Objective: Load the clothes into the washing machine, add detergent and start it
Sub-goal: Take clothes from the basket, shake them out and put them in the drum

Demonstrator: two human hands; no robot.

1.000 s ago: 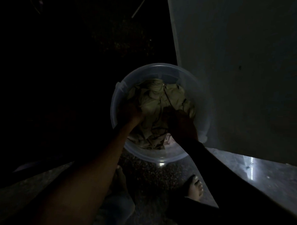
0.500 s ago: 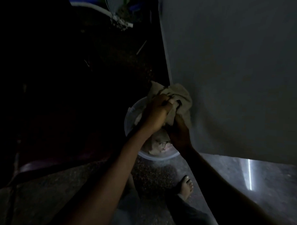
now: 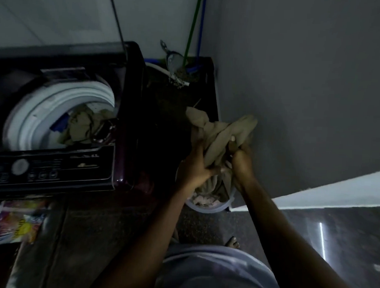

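The khaki garment (image 3: 221, 134) has been raised from the bucket (image 3: 208, 208), clenched by fingers (image 3: 214, 171) of left hand (image 3: 197, 163) and right hand (image 3: 242, 161); trailing cloth should be gathered.

The left edge crops the washing machine (image 3: 125, 120); cloth (image 3: 219, 134) hides most of the bucket (image 3: 210, 208).

The dark speckled floor (image 3: 199, 228) bears the washing machine (image 3: 126, 120), a clear bucket (image 3: 206, 209) and a bare foot (image 3: 232, 242)

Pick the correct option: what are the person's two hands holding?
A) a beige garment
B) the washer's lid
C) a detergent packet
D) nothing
A: the left hand and right hand both hold the beige garment above the clear bucket, beside the open washing machine.
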